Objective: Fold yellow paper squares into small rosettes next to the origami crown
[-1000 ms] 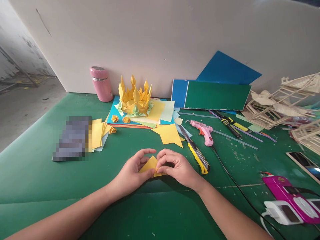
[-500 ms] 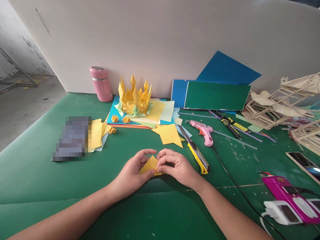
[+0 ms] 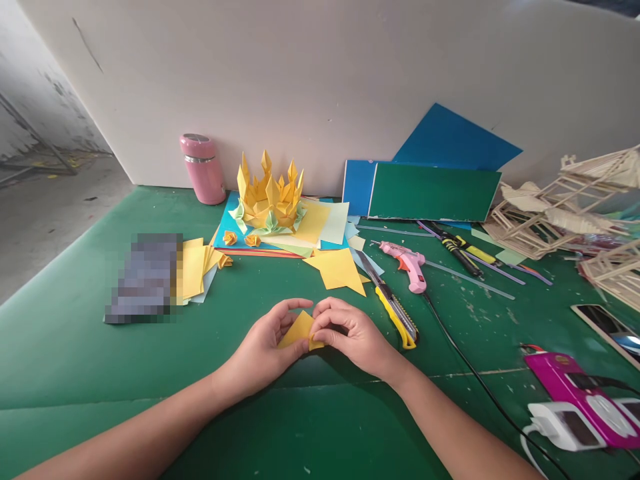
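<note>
Low over the green table, a small folded piece of yellow paper (image 3: 298,329) is held between both hands. My left hand (image 3: 273,337) pinches it from the left, thumb along its lower edge. At its right corner, the thumb and fingers of my right hand (image 3: 353,333) press on a fold; the fingertips hide part of it. Beyond the hands lie flat yellow paper pieces (image 3: 340,268) and a yellow utility knife (image 3: 395,310). A yellow folded-paper crown (image 3: 270,200) with light green leaf shapes stands on stacked coloured sheets, near small folded yellow pieces (image 3: 253,240).
A pink glue gun (image 3: 409,265) trails a black cord across the right side. Farther right are a magenta power strip (image 3: 555,377), a phone (image 3: 607,337) and wooden stick models (image 3: 545,213). A pink flask (image 3: 203,170) stands at the back left; yellow papers (image 3: 193,270) lie at left.
The fingers of my right hand have shifted very slightly left on the paper's right corner. Everything else looks the same.
</note>
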A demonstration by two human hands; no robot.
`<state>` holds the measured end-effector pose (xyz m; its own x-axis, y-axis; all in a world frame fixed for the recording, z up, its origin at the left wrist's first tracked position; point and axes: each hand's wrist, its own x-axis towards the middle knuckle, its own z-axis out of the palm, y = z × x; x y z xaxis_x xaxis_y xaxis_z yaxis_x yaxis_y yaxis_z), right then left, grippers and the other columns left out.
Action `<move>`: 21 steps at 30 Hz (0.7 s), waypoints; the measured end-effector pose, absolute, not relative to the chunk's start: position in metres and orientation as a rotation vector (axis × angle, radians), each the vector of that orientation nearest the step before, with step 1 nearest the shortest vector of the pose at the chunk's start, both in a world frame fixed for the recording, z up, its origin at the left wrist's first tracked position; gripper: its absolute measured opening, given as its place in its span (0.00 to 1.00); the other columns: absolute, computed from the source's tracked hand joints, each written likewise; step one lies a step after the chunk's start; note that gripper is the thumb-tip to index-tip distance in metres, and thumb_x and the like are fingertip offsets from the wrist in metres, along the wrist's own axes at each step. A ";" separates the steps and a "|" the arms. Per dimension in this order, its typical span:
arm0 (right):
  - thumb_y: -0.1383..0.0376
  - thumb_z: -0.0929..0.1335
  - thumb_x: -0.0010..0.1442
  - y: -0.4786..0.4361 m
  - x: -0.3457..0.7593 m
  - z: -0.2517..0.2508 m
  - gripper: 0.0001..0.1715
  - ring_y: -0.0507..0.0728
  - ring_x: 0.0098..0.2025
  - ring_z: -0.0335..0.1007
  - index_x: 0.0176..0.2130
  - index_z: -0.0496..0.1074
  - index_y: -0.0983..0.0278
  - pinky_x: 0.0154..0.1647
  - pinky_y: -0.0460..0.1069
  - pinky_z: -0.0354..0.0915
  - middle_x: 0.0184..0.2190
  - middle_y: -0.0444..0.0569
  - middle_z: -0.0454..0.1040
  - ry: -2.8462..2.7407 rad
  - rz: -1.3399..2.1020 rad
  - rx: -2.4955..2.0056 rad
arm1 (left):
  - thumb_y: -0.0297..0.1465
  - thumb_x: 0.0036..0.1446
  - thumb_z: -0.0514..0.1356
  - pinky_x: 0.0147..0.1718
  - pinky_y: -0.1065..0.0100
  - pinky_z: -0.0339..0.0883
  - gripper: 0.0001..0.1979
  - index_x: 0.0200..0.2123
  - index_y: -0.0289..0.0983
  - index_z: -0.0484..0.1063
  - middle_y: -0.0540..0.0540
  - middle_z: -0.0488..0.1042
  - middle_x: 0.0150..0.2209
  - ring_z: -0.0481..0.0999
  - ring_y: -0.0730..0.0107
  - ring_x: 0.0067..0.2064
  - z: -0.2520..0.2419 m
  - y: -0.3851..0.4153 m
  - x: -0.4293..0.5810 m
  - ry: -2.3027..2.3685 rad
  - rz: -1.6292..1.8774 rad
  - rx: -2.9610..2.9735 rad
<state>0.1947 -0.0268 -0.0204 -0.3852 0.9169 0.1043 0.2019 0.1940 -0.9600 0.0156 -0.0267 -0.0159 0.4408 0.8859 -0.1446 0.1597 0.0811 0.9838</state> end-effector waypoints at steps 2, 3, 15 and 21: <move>0.62 0.69 0.56 -0.027 0.194 -0.021 0.05 0.52 0.33 0.64 0.30 0.72 0.62 0.34 0.47 0.64 0.32 0.45 0.66 -1.702 1.262 -1.079 | 0.37 0.50 0.61 0.31 0.66 0.66 0.23 0.49 0.36 0.63 0.52 0.66 0.28 0.69 0.68 0.31 -0.016 -0.027 0.016 0.998 0.720 1.406; 0.63 0.70 0.55 -0.027 0.194 -0.022 0.05 0.52 0.31 0.63 0.32 0.71 0.61 0.33 0.46 0.63 0.31 0.44 0.66 -1.680 1.280 -1.088 | 0.37 0.50 0.62 0.31 0.67 0.66 0.23 0.49 0.37 0.63 0.51 0.67 0.29 0.70 0.68 0.32 -0.017 -0.028 0.016 0.999 0.725 1.410; 0.65 0.71 0.52 -0.026 0.194 -0.021 0.10 0.50 0.29 0.59 0.31 0.65 0.62 0.30 0.45 0.61 0.27 0.40 0.63 -1.570 1.402 -1.078 | 0.37 0.50 0.61 0.27 0.69 0.65 0.21 0.47 0.37 0.65 0.55 0.63 0.24 0.68 0.70 0.27 -0.011 -0.029 0.019 1.027 0.728 1.401; 0.60 0.70 0.55 -0.024 0.198 -0.026 0.10 0.50 0.30 0.60 0.34 0.66 0.61 0.31 0.45 0.62 0.30 0.42 0.64 -1.491 1.484 -1.013 | 0.34 0.49 0.62 0.32 0.67 0.68 0.22 0.48 0.38 0.63 0.52 0.70 0.27 0.73 0.69 0.31 -0.016 -0.030 0.019 1.012 0.825 1.244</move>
